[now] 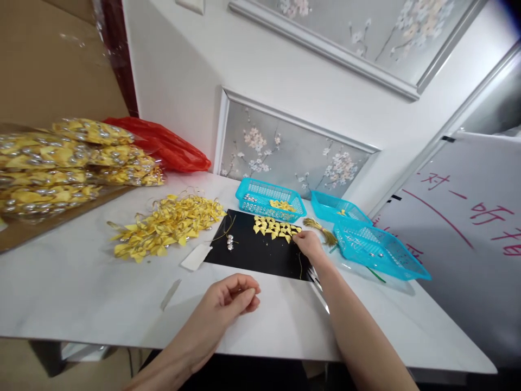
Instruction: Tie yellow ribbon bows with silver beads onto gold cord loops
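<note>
My right hand (311, 245) reaches over the right side of a black mat (248, 259). Its fingers are pinched together at the end piece of several rows of small yellow folded ribbon pieces (272, 227). Closer to me, my left hand (234, 297) hovers above the white table with thumb and fingertips pressed together; whatever may be between them is hidden. On the mat's left part lie a few silver beads (230, 243) and a thin gold wire (225, 234). Scissors (319, 288) lie partly beneath my right forearm.
A blue basket (271, 200) behind the mat holds beads and yellow pieces. Two more blue baskets (382, 251) stand right, near a bundle of gold wires (319, 229). Left are a yellow beaded heap (166, 225), bagged bundles (61, 163), a red bag (163, 144) and white paper (196, 257).
</note>
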The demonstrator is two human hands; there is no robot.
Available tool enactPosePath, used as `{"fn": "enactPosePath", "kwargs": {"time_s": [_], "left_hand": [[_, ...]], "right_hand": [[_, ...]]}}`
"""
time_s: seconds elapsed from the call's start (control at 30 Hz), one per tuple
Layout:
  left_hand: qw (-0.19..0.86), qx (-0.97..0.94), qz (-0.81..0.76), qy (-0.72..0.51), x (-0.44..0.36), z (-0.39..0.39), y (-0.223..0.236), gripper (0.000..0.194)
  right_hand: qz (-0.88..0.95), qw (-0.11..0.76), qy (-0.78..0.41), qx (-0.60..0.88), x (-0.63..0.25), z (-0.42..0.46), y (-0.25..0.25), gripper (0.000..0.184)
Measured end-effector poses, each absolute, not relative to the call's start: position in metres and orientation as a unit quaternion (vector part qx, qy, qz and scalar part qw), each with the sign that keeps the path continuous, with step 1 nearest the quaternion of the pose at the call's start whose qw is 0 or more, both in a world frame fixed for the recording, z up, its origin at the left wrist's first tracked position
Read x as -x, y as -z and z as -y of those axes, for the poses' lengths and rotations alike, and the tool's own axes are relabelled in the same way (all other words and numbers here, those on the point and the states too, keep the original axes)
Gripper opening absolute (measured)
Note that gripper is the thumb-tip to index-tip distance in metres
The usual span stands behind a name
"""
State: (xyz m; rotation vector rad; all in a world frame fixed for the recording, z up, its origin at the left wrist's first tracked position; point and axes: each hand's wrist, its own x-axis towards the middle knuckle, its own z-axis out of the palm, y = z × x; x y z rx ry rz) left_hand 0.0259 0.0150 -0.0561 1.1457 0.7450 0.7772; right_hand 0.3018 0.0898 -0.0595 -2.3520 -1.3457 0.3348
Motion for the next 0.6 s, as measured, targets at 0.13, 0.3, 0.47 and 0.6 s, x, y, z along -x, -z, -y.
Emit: {"fn": "enactPosePath", "kwargs": {"time_s": [0.13, 0.3, 0.47, 0.6], "left_hand": [[0.691, -0.535, -0.338, -0.348, -0.027, -0.014, 0.054, 0.02], [0.679, -0.553, -0.336, -0.347, -0.028, -0.015, 0.051, 0.021], [0.674, -0.562, -0.334, -0.344, -0.027, -0.016, 0.053, 0.021], [0.69, -0.538, -0.337, -0.347, -0.031, -0.015, 0.05, 0.02]], "right_hand": [[0.49, 0.195, -0.105, 0.843, -0.293, -0.098, 0.058, 0.031], [0.501, 0.189, -0.089, 0.84, -0.288, -0.1, 0.06, 0.032], [0.538, 0.198, -0.064, 0.817, -0.286, -0.077, 0.053, 0.03], [0.588, 0.226, -0.02, 0.776, -0.263, -0.031, 0.042, 0.019]]}}
